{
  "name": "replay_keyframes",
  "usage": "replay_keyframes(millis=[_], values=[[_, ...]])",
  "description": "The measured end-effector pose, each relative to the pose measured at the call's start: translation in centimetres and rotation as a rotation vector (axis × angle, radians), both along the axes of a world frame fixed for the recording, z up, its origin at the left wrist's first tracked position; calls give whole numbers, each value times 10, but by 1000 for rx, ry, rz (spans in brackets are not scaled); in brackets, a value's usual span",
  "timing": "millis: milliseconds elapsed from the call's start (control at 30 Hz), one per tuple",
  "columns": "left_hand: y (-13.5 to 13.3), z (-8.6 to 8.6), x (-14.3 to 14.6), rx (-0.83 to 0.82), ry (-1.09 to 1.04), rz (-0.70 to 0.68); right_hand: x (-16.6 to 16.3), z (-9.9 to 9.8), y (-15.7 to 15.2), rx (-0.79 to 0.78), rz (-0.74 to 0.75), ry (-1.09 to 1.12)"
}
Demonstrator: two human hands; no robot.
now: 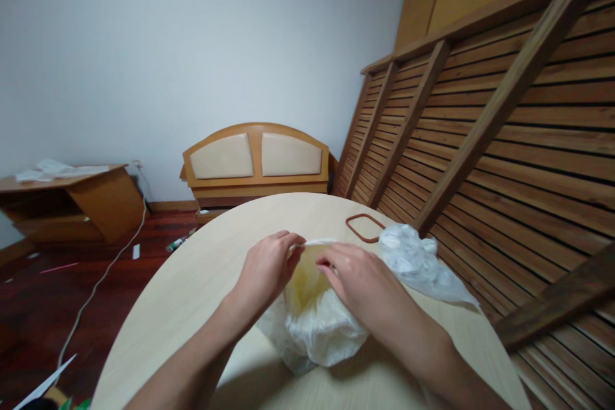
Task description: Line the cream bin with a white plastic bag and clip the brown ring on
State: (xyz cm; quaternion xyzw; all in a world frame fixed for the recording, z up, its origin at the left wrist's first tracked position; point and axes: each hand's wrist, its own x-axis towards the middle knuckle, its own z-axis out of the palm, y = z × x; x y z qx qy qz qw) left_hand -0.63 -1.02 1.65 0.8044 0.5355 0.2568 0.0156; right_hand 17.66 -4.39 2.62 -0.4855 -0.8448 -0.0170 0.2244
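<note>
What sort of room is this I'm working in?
Likely a bedroom or storeroom: a wooden headboard with cream padded panels stands on the floor, and a brown slatted wooden bed base leans nearby.

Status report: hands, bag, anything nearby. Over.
Left hand, right hand both pinching white bag at rim. Bag on round table, mouth open. Crumpled plastic and brown loop beyond right hand.

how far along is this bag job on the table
Done: something pale yellow already sits inside the white bag. In hand: the left hand and right hand each pinch its rim, with the mouth open. Left: the bag is not closed, and the brown band lies untouched on the table, near a second crumpled bag.
</note>
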Motion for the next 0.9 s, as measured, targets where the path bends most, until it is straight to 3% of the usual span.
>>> replay_keyframes(millis=[100, 300, 567, 800, 900], values=[[0, -2, 0, 6, -3, -13, -8, -15, -5, -143, 59, -162], [-2, -3, -1, -14, -37, -98, -29, -30, 14, -315, 23, -367], [-3, 0, -2, -44, -61, -192, -47, -47, 49, -365, 67, -387], [-1, -2, -2, -34, -58, -87, -40, -48, 39, -298, 87, -306], [0, -4, -1, -33, -52, -69, -40, -45, 37, -341, 142, -320]])
